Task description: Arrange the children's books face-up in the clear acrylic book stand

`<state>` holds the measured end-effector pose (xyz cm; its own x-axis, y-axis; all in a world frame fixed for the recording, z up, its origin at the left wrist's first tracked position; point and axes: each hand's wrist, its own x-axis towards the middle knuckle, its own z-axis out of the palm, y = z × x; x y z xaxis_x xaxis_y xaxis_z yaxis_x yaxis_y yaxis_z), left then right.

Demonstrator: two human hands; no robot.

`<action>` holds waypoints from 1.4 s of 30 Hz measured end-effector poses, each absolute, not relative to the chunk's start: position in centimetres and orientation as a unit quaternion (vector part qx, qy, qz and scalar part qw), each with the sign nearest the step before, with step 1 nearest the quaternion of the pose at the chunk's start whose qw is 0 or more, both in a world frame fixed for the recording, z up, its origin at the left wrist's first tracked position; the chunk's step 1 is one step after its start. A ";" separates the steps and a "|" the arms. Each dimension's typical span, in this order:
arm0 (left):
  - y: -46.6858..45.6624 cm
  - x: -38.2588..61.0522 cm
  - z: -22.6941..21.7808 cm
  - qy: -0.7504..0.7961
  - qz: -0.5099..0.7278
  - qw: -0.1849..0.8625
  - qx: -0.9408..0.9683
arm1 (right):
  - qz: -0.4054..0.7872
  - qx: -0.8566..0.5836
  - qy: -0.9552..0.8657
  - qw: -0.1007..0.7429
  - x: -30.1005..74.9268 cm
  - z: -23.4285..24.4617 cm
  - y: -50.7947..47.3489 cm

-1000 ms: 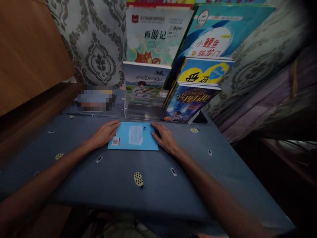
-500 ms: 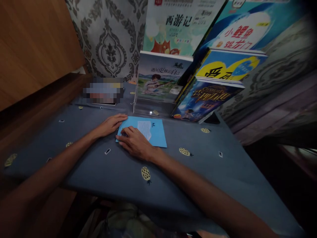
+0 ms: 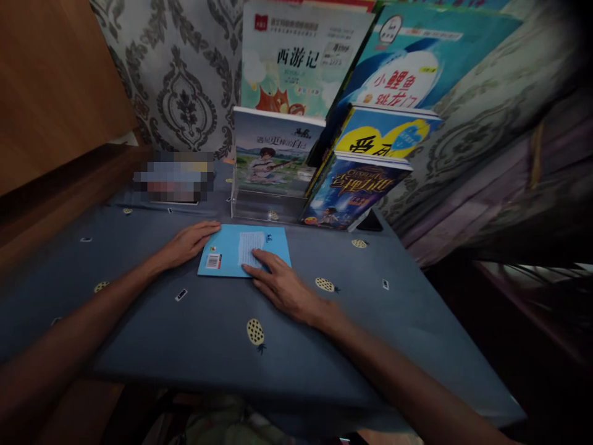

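A light-blue book (image 3: 227,244) lies flat on the table, with a block of print and a barcode on the side facing up. My left hand (image 3: 191,242) rests at its left edge, fingers stretched out and the tips touching the upper left corner. On the book's lower right part lies my right hand (image 3: 282,284), its fingers extended over the printed block and the palm off the near edge. Neither hand is closed round anything.
Behind the book, a clear stand (image 3: 269,207) holds a book with a guitar player (image 3: 273,154). Right of it lean a dark-blue book (image 3: 354,188), a yellow-and-blue book (image 3: 393,133) and taller books. A pixelated item (image 3: 173,179) lies back left. The table (image 3: 324,352) has a pineapple-patterned cloth.
My right hand has slid right across the book, uncovering the barcode at its lower left. My left hand stays at the left edge. The view has shifted slightly.
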<state>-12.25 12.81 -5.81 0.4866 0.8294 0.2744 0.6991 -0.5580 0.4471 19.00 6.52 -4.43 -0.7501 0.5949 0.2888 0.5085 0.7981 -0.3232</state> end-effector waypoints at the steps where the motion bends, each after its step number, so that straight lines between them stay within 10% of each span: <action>1: 12.8 -12.2 -5.7 0.452 0.228 0.138 0.851 | 0.117 -0.308 -0.925 0.191 19.7 -4.6 6.6; 26: 7.6 -3.1 -2.4 0.319 0.026 -0.091 0.943 | 0.224 -0.348 -0.861 0.294 23.1 -5.9 9.1; 42: 11.3 -1.4 3.7 0.417 0.534 0.403 0.616 | 0.598 -0.347 -0.446 0.568 21.3 -3.5 11.5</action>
<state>-1.37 11.25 3.71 0.0824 0.9432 0.3218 0.0836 -0.3283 0.9409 21.27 11.49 -3.49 -0.1145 0.9892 0.0916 -0.3692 0.0432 -0.9283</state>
